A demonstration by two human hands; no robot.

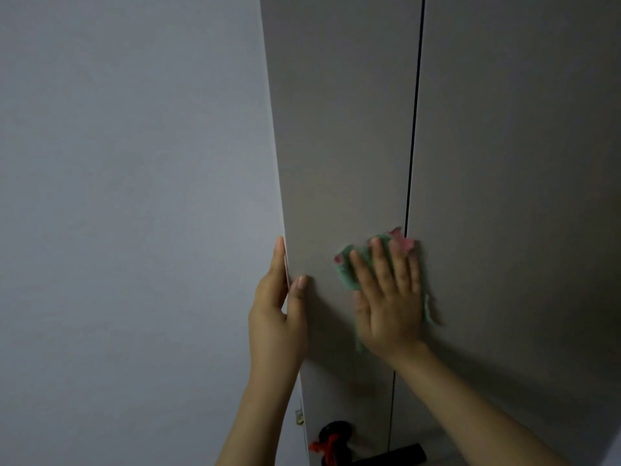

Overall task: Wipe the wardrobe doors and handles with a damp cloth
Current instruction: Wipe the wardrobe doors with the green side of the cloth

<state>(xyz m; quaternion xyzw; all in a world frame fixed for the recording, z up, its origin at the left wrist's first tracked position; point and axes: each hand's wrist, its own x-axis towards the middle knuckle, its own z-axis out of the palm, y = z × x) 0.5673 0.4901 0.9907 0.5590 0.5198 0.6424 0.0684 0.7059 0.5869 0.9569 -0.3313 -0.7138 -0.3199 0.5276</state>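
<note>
- You are facing bare door (342,129) above both hands, open for passing.
- Your left hand (279,311) is blocking the door's left edge.

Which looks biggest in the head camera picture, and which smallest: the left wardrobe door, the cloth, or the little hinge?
1. Left wardrobe door, far the largest.
2. Cloth, partly hidden under the right hand, so more of it may exist than shows.
3. Hinge, the smallest, low at the door's edge.
</note>
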